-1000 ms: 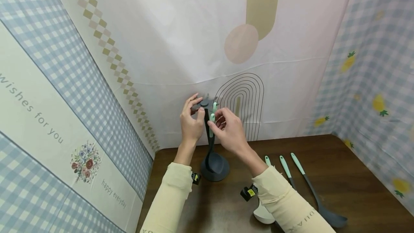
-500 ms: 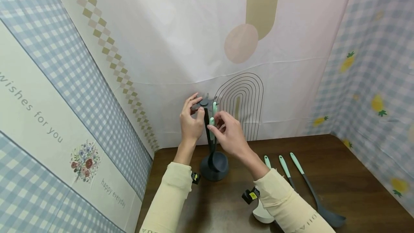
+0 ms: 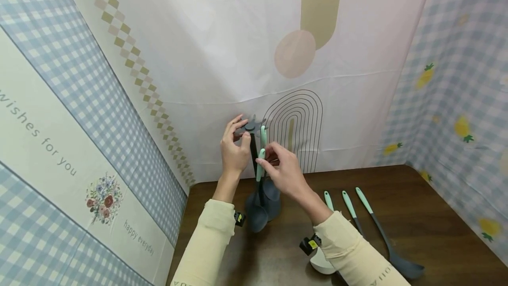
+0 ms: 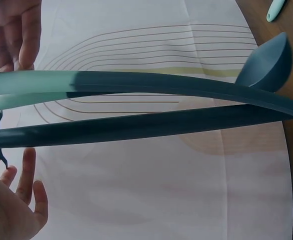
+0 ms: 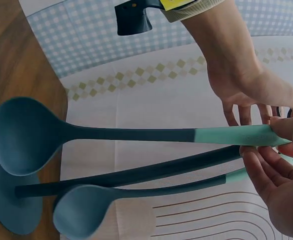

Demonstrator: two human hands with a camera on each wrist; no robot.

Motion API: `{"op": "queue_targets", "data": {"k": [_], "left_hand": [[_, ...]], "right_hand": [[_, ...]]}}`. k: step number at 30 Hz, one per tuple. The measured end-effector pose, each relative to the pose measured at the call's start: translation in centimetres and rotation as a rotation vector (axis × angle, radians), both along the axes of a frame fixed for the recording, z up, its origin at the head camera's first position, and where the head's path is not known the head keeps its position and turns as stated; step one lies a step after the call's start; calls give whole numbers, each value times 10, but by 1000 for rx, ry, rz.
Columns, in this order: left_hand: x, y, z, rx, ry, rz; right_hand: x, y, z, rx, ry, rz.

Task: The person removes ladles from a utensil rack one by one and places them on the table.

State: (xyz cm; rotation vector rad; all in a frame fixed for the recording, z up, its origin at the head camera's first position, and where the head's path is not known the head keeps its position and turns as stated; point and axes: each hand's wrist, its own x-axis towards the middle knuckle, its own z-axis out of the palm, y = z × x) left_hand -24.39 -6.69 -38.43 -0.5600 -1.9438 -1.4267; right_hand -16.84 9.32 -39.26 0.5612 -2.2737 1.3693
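Observation:
A dark utensil stand (image 3: 254, 153) with a round base (image 5: 16, 200) and a hooked top (image 3: 251, 126) stands against the back cloth. My left hand (image 3: 235, 153) holds that top between thumb and fingers. Between thumb and fingertips, my right hand (image 3: 283, 167) pinches the mint handle of a large dark spoon (image 5: 26, 135). Its bowl points down in front of the pole, its handle end below the hooks. Beside it a dark ladle (image 4: 269, 65) hangs from the stand, its mint handle (image 3: 263, 135) up at a hook. The right fingers partly cover the spoon's handle end.
On the brown table (image 3: 285, 237) to the right lie several mint-handled utensils: a white-bowled one (image 3: 323, 263), one partly under my right sleeve (image 3: 349, 204), and a dark-headed turner-like one (image 3: 409, 268). Cloth walls close in the back, left and right.
My right hand has lowered the spoon slightly, and its bowl has swung toward the front left, so the hanging ladle's bowl now shows behind it. The left hand stays at the stand's top.

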Motion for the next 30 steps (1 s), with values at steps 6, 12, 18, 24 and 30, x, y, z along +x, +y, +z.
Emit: {"op": "queue_targets", "data": {"k": [6, 12, 18, 24, 30], "left_hand": [[0, 0, -1, 0, 1, 0], [2, 1, 0, 0, -7, -5], [0, 1, 0, 15, 3, -10], [0, 1, 0, 14, 4, -9], [1, 1, -1, 27, -6, -14]], "right_hand": [[0, 4, -3, -14, -12, -7], [0, 9, -7, -38, -13, -29], [-3, 16, -12, -52, -32, -77], [-9, 29, -22, -67, -36, -120], [-12, 44, -38, -71, -90, -162]]}}
